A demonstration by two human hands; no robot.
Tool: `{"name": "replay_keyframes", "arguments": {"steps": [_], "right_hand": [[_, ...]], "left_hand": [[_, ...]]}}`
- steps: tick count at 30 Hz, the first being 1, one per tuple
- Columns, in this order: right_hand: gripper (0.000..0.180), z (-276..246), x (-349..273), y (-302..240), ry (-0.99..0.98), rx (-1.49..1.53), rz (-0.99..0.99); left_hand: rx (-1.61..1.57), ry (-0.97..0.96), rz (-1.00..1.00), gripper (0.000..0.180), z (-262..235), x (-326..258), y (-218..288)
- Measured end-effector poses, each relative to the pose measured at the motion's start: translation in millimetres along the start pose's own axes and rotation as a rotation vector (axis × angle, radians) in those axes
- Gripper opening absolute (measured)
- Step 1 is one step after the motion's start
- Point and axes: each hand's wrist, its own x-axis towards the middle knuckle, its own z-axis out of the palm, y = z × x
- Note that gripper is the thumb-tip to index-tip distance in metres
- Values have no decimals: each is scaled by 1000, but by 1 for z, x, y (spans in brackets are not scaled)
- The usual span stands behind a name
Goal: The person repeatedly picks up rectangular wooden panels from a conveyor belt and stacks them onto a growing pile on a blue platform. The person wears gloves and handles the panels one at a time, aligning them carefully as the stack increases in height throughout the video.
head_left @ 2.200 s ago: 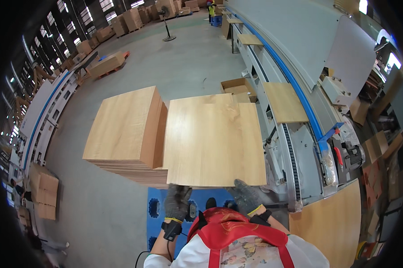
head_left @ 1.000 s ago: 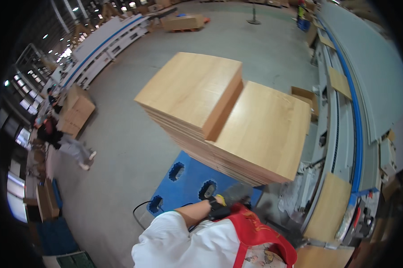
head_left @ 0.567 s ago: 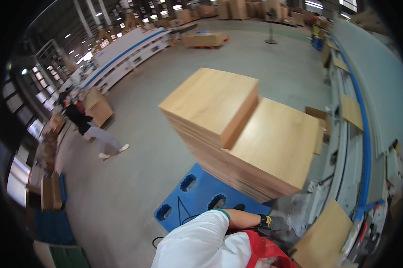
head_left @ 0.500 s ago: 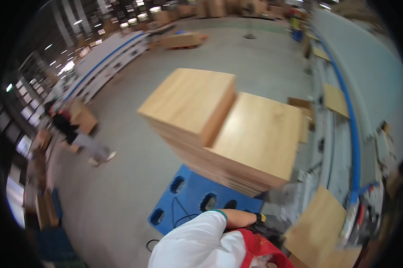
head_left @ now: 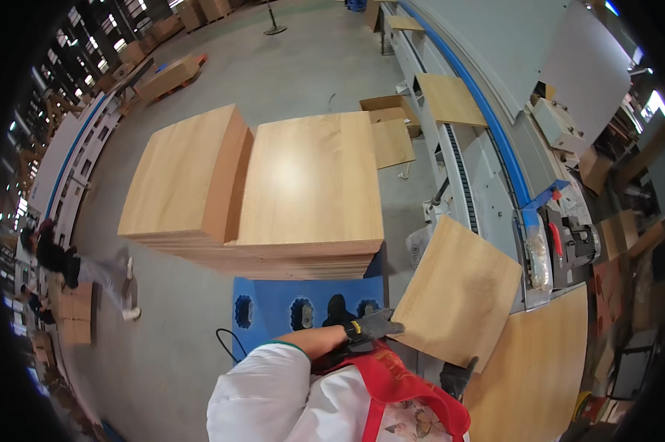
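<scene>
Holding a square wooden board (head_left: 461, 291) with both gloved hands, to the right of the low stack (head_left: 310, 184) and nearer the body than that stack. Gripping the board's left corner with the closed fingers of the left hand (head_left: 377, 325). Gripping its near edge with the right hand (head_left: 457, 378), with fingertips curled up at the edge; cannot tell the bend of the fingers hidden beneath.

Just beside the low stack, on its left, a tall stack (head_left: 177, 173) of similar boards. Below the low stack's near side, a blue pallet (head_left: 270, 295) with dark holes, and over it a dark shoe (head_left: 337, 309). Beyond the low stack to the right, an open carton (head_left: 391, 103) and a loose panel (head_left: 393, 144). Farther right of the low stack, a long machine (head_left: 494, 51) with a blue rail. Well left of the low stack, a co-worker (head_left: 61, 258) in a dark top.
</scene>
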Motion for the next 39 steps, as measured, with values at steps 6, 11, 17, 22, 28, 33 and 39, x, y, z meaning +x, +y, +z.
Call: {"name": "replay_keyframes", "arguments": {"steps": [6, 11, 17, 22, 28, 33, 39], "right_hand": [[40, 38, -3, 32, -125, -29, 97], [41, 120, -6, 45, -311, -83, 226], [42, 241, -18, 78, -519, -178, 327], [41, 301, -14, 126, -522, -652, 193], [51, 348, -22, 164, -729, -594, 569], [61, 369, -13, 173, -557, -336, 826], [66, 384, 6, 173, -625, -418, 896]], "left_hand": [[70, 140, 77, 56, -31, -79, 57], [-176, 432, 149, 51, -66, -139, 60], [-1547, 728, 569, 36, -84, -186, 26], [-1604, 1050, 716, 29, -97, -183, 44], [631, 1469, -94, 27, -142, -183, 60], [-431, 1635, 63, 40, -168, -164, 59], [-495, 1543, -43, 56, -187, -162, 65]]}}
